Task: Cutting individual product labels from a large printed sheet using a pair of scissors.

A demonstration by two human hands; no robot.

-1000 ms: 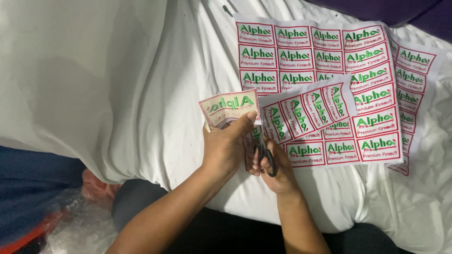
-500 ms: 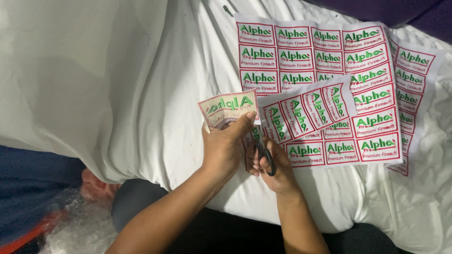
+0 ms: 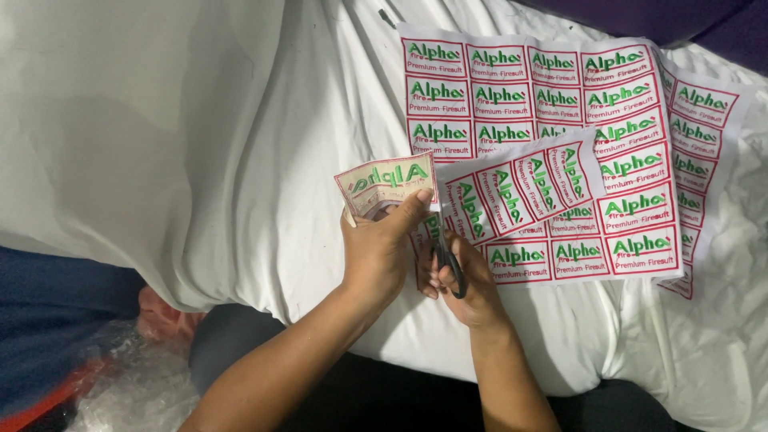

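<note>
The left hand (image 3: 376,256) pinched the label strip (image 3: 480,192) taut while the right hand (image 3: 468,284), its grip clamped on black scissors (image 3: 450,260), ideally followed the red border.

Both forearms rise from the bottom edge toward mid-frame. The left hand (image 3: 382,250) is closed, thumb pointing upward and pinching. The right hand (image 3: 468,282), just right of it, is curled with fingers clenched.
</note>
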